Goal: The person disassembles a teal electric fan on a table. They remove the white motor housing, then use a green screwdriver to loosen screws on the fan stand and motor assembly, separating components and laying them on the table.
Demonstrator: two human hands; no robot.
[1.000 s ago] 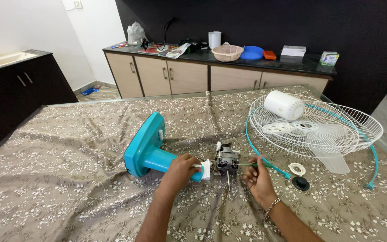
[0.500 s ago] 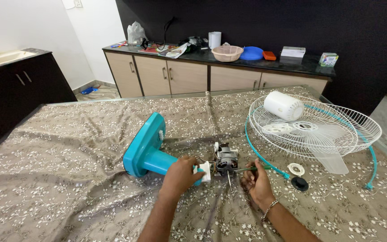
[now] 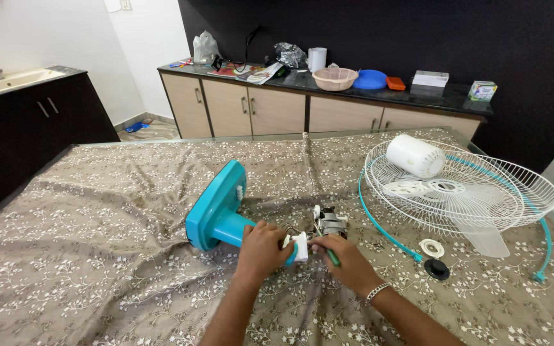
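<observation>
Your left hand (image 3: 261, 248) is wrapped around the teal neck of the fan stand (image 3: 219, 214), fingers clamped on it just behind the small white block (image 3: 300, 247). Your right hand (image 3: 347, 259) sits just right of that block, fingers closed on a green-handled screwdriver (image 3: 333, 257) whose tip end is hidden under your hand. The fan motor (image 3: 330, 222) lies touching the stand's neck end, just beyond your right hand, on the patterned cloth (image 3: 97, 256). Right of the motor lie a white ring (image 3: 431, 248) and a black cap (image 3: 436, 270), side by side. Further right of the motor, the white wire grille (image 3: 482, 192) holds a white cylinder cover (image 3: 415, 156). Far behind the motor stands a bench (image 3: 328, 96) with bowls.
</observation>
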